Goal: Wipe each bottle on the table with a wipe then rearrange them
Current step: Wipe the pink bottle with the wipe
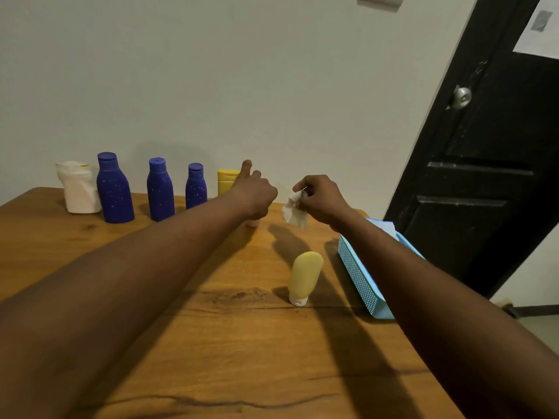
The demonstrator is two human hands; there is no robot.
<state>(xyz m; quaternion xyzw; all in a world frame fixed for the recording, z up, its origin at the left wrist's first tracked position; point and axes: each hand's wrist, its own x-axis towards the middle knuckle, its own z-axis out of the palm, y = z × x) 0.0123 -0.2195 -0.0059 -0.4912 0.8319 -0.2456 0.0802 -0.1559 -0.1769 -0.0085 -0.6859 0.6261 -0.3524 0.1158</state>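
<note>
Wipe (pixel 295 211), small, limp and crumpled, hangs pinched in the fingertips of the right hand (pixel 320 198) above the table (pixel 211 343). Just beside it the left hand (pixel 254 192) curls, thumb raised, round what seems to be a small pink bottle (pixel 253 222), mostly hidden. Plastic bottles like these look light, smooth and easy to tip, so grip round the middle of the body. The yellow tube (pixel 304 276) stands on its cap nearby. The blue basket (pixel 357 267) at the right edge holds something pale blue; I cannot tell what.
</note>
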